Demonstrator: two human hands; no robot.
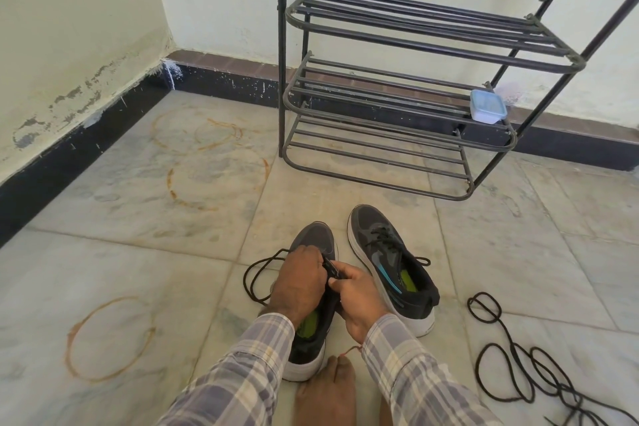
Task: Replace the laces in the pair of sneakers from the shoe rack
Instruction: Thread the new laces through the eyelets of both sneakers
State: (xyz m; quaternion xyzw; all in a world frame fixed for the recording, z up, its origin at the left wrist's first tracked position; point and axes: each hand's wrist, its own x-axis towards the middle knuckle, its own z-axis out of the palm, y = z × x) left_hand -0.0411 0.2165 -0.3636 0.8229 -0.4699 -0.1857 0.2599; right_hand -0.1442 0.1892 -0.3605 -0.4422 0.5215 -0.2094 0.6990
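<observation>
Both hands work on one sneaker (313,240) standing on the floor between them. The left hand (299,284) curls down over its eyelets, pinching a black lace (256,275) that loops out to the left. The right hand (358,301) grips the sneaker's upper, thumb pressed on top. The other sneaker (390,263) stands just beside it, laced, with loose laces (518,367) further right.
</observation>
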